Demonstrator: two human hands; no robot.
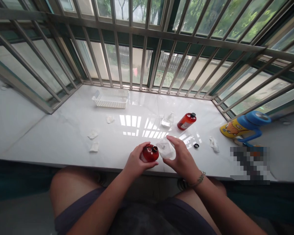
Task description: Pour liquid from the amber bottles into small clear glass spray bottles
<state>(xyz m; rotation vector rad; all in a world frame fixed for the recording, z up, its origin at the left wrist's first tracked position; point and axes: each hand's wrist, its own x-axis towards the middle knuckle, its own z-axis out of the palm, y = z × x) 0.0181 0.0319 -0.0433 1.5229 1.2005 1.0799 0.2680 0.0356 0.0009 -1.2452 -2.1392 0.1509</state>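
My left hand (134,160) is wrapped round a small red bottle (150,153) with its open mouth facing up, just above the near edge of the white sill (63,130). My right hand (182,157) holds a clear plastic bottle (164,148) tilted toward the red one, their necks close together. A small black cap (196,146) lies on the sill to the right of my right hand.
A second red bottle (186,121) lies on its side farther back, next to a clear bottle (168,119). A white basket (110,98) stands by the window bars. Crumpled white pads (93,134) are scattered left and right (214,143). A blue and yellow jug (245,125) lies at the right.
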